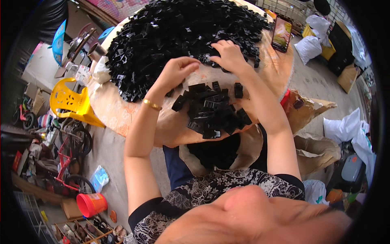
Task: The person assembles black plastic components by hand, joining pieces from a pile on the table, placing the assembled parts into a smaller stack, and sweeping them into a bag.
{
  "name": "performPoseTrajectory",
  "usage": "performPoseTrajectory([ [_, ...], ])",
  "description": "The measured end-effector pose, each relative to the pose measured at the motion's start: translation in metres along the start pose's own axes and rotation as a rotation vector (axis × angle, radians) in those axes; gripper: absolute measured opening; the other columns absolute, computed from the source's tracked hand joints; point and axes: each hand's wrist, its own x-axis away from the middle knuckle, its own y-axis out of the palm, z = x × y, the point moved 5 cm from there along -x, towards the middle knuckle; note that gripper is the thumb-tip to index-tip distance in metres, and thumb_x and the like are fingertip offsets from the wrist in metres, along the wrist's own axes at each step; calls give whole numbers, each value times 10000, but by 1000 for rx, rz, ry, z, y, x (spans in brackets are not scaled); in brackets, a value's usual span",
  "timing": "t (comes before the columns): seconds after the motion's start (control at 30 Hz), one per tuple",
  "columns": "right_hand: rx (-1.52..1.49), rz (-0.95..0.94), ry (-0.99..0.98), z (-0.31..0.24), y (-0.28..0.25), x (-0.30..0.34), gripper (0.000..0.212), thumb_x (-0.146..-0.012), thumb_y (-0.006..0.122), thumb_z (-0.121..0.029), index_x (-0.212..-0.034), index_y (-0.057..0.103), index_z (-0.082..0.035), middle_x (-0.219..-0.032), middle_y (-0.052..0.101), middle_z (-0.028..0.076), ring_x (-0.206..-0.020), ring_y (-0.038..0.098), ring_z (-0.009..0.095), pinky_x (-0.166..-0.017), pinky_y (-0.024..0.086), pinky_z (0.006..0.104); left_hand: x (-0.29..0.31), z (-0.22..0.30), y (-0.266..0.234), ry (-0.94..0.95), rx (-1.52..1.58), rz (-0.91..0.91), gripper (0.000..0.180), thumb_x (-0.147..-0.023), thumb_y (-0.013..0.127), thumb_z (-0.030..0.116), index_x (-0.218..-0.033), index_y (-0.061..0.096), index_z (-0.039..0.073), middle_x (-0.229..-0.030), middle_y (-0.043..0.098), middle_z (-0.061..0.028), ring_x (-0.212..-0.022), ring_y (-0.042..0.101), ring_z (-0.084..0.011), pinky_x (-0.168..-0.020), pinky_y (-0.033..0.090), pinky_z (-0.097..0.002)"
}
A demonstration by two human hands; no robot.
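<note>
The right hand [230, 57] reached to the near edge of a large pile of black pieces [174, 38], its thumb and fingers spread with a gap between them. The left hand [177, 73] hovered just beside the same edge, its thumb and fingers drawn narrow; whether a piece sat between those fingertips could not be told. A gold bracelet [152, 104] circled the left wrist.

The pile covered the far part of a worktop [118, 112] with an orange-patterned top. A smaller heap of loose pieces [209, 105] lay nearer the person, between the forearms, with one piece [238, 90] just apart from it on the right. Below the worktop's near edge, a brown opening [250, 148] framed more dark contents, too shadowed to make out. A phone [281, 33] stood at the pile's right, and a yellow chair [69, 99] was at the worktop's left.

The step in hand appeared to be picking or drawing pieces from the pile's near edge. From that pose, the next move seemed to call for the right thumb and fingers to close on a chosen piece without dragging its tangled neighbors along.
</note>
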Motion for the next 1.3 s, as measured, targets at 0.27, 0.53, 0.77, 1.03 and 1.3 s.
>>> performPoseTrajectory([
  [0.27,-2,14,-49,-12,5,-2,343,-757,648,-321,-1044,607,-138,-967,600,66,-968,541,252,-835,390,399,-54,-9,-13,121,-544,263,225,-773,622,165,-942,656,21,-845,657,-137,-754,629,-243,-698,486,-309],
  [0.53,142,-146,-142,-27,22,0,204,-735,581,-125,-929,629,-84,-950,597,65,-983,528,237,-879,345,493,-103,-14,17,146,-907,308,359,-726,611,170,-1070,609,65,-1063,556,-162,-1002,530,-331,-869,444,-372],
  [0.77,36,-151,-183,-36,15,0,165,-708,589,-132,-865,601,-81,-875,611,71,-892,575,239,-841,368,447,-99,-35,20,232,-1021,-42,164,-736,615,123,-876,637,41,-825,600,-157,-829,576,-337,-740,466,-395],
  [1.03,-539,238,3,-5,-22,-8,279,-688,611,-118,-958,609,-47,-851,601,128,-760,600,265,-691,489,332,-29,-5,-17,363,-545,483,307,-700,672,44,-996,593,39,-860,608,-117,-789,599,-256,-712,477,-320],
  [1.3,-821,240,124,7,-15,-11,220,-702,682,-133,-895,642,-34,-813,617,57,-696,559,136,-655,465,258,-20,-18,-18,41,-162,326,443,-666,679,33,-1085,535,16,-836,589,-50,-735,546,-120,-703,466,-257],
])
